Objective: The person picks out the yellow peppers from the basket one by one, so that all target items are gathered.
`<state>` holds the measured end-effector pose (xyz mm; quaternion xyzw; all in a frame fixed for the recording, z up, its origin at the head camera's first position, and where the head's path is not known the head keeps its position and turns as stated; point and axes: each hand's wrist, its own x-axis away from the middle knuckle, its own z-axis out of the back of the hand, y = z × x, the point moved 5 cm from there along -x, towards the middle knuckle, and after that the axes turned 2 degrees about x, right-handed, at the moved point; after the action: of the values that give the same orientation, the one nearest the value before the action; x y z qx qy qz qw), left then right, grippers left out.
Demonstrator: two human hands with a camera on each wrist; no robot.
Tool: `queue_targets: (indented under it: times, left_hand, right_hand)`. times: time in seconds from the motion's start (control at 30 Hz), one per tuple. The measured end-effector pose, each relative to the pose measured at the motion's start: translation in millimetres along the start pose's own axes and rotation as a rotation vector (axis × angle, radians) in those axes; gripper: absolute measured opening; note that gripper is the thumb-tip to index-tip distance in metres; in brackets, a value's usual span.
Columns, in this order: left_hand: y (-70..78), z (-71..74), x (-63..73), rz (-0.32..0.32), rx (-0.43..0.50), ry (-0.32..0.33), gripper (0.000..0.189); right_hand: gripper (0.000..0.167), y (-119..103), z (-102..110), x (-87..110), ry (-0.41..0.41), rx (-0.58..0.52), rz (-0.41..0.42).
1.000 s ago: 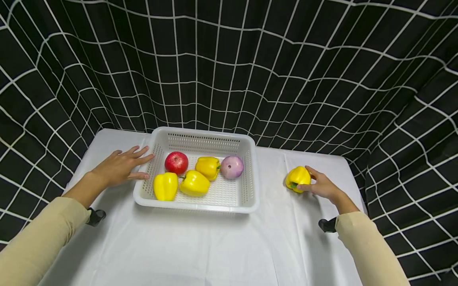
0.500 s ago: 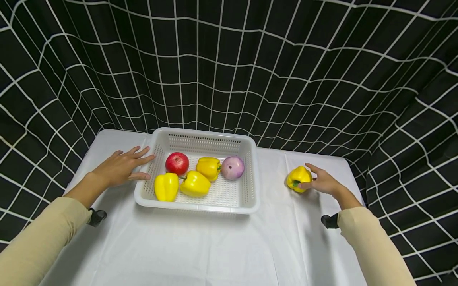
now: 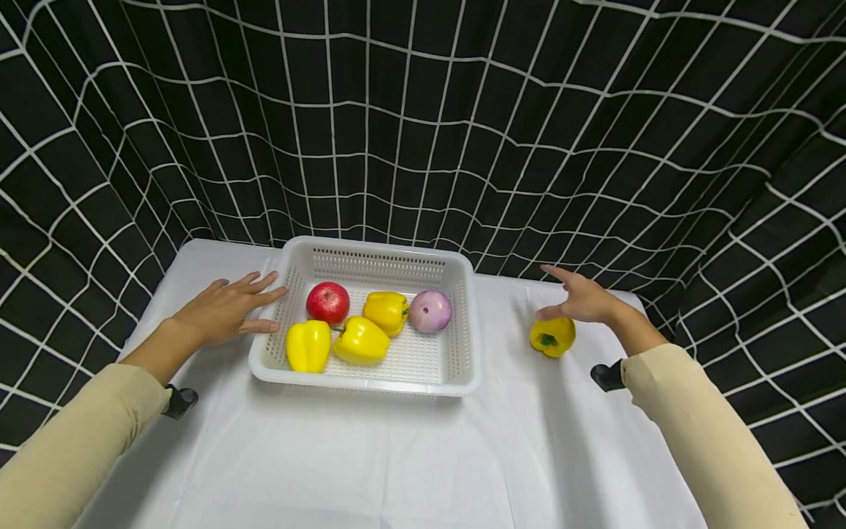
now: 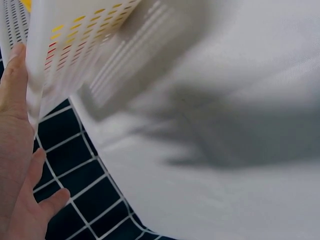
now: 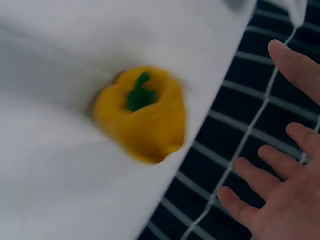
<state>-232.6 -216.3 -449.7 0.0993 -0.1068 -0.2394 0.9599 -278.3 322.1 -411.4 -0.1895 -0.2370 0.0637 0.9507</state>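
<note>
A yellow bell pepper with a green stem lies on the white cloth at the right. Above it my right hand hovers with spread fingers, apart from the pepper in the right wrist view. My left hand is at the left end of a white perforated basket, fingers outstretched at its rim. Inside the basket are a red pomegranate-like fruit, a purple onion and three yellow bell peppers: one at front left, one in front and one behind.
A white cloth covers the table, its back edge running behind the basket. Black curtains with a white grid hang close around the back and sides. The basket's wall stands above the cloth in the left wrist view.
My right hand has let go of the yellow bell pepper and moved up and left above it. The pepper stays on the cloth. My left hand has barely moved.
</note>
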Motion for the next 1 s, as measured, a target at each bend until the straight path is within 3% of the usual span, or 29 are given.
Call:
queue_targets:
  times: [0.33,0.73,1.0]
  left_hand:
    - [-0.7,0.1,0.0,-0.009,0.003,0.003,0.073]
    - [-0.9,0.3,0.1,-0.007,0.008,0.006,0.072]
    - [-1.5,0.7,-0.5,-0.020,0.004,0.013,0.072]
  right_hand:
    - [0.105,-75.2,3.8,-13.2,0.047,0.025,0.228]
    - [0.103,-132.4,-30.0,-34.1,0.041,-0.010,0.332]
    - [0.098,-162.2,-55.3,-48.0,-0.037,-0.031,0.364]
